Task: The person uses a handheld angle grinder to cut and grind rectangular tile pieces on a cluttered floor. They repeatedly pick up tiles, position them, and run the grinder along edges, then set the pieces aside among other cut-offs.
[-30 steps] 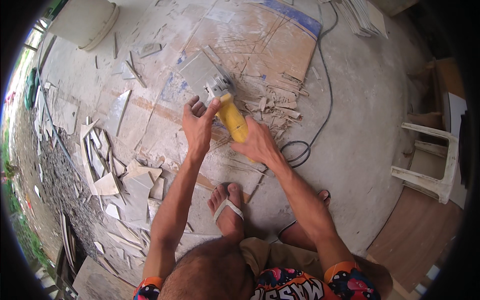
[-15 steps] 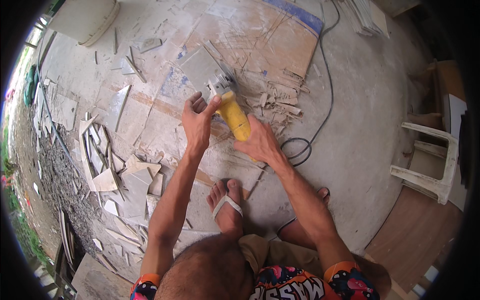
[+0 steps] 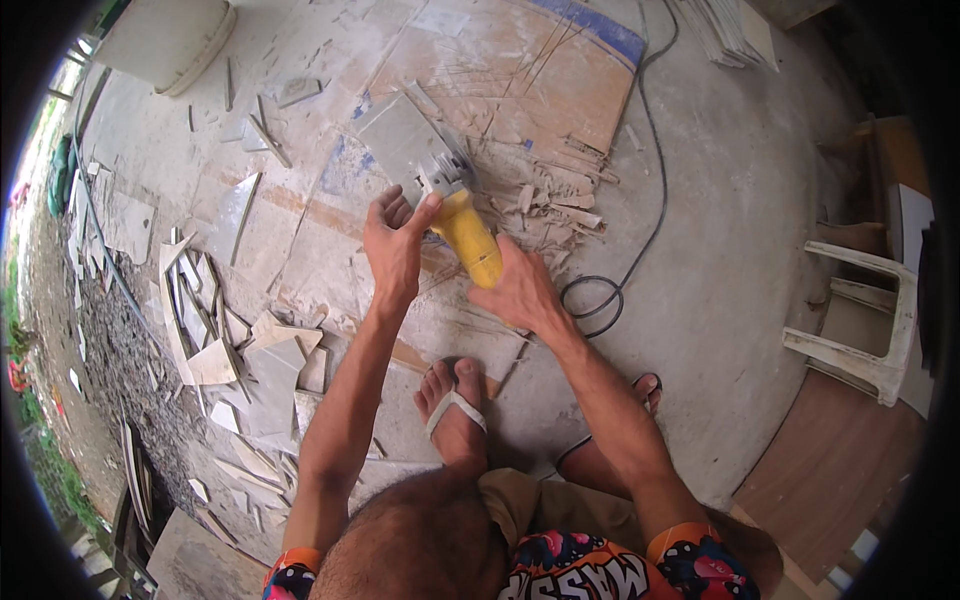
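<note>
My right hand (image 3: 522, 288) is wrapped round the rear body of a yellow angle grinder (image 3: 468, 240). My left hand (image 3: 393, 240) is at the grinder's front end, its thumb pressed against the head and its fingers curled beside it. The grinder's metal head and its disc (image 3: 455, 155) lie at the right edge of a grey tile (image 3: 400, 130); the disc looks blurred. Whether the left fingertips also touch the tile, I cannot tell. Beneath the tile is a scratched, dusty board (image 3: 500, 80) with blue patches.
Thin cut strips (image 3: 560, 205) lie right of the grinder. A dark cable (image 3: 655, 190) loops over the concrete floor. Broken tile pieces (image 3: 270, 365) are heaped at the left, near my sandalled foot (image 3: 455, 405). A white bucket (image 3: 165, 45) stands far left, a white plastic stool (image 3: 890, 330) at the right.
The grinder's front end has shifted very slightly right along the tile's edge. Both hands keep nearly the same place and hold.
</note>
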`<state>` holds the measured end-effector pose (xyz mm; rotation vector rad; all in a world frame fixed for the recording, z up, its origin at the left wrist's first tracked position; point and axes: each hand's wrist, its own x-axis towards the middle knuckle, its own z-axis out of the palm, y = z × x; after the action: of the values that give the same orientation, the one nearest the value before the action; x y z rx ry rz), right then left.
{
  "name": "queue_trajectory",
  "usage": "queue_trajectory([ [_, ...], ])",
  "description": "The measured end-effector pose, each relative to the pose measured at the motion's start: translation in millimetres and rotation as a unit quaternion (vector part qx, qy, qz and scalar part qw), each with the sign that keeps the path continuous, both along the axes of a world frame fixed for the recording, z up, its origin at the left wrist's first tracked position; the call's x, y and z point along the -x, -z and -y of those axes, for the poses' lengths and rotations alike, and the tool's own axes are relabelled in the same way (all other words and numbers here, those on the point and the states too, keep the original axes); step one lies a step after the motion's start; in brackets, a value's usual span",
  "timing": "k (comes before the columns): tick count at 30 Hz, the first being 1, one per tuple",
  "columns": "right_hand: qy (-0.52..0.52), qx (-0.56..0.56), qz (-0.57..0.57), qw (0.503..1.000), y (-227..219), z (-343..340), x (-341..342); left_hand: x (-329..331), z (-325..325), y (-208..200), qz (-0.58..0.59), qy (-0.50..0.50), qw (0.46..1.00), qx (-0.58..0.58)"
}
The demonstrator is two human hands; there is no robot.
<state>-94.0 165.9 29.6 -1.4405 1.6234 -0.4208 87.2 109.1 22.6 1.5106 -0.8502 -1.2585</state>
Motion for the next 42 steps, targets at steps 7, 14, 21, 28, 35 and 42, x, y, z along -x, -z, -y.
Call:
queue_trajectory([
  [7,0.005,0.017,-0.003,1.0,3.8,-6.0,4.6,-2.3,-0.7,3.8,-0.053,-0.037,0.998,0.001],
  [14,0.064,0.052,0.031,0.996,-8.1,-1.4,21.1,-3.4,13.2,23.9,0.368,0.071,0.925,0.056],
  [21,0.149,0.173,-0.055,0.972,8.2,69.2,53.9,15.3,41.9,25.8,0.605,0.124,0.782,0.086],
  [28,0.182,0.152,-0.043,0.971,21.0,74.2,56.7,-39.4,51.3,41.5,0.643,0.066,0.762,0.046],
  [35,0.199,0.158,-0.035,0.967,24.5,76.3,54.4,-70.4,57.3,35.9,0.607,0.047,0.79,0.075],
  [42,0.197,0.138,-0.051,0.969,21.6,76.4,54.6,-59.9,105.3,34.5,0.652,0.049,0.751,0.092],
])
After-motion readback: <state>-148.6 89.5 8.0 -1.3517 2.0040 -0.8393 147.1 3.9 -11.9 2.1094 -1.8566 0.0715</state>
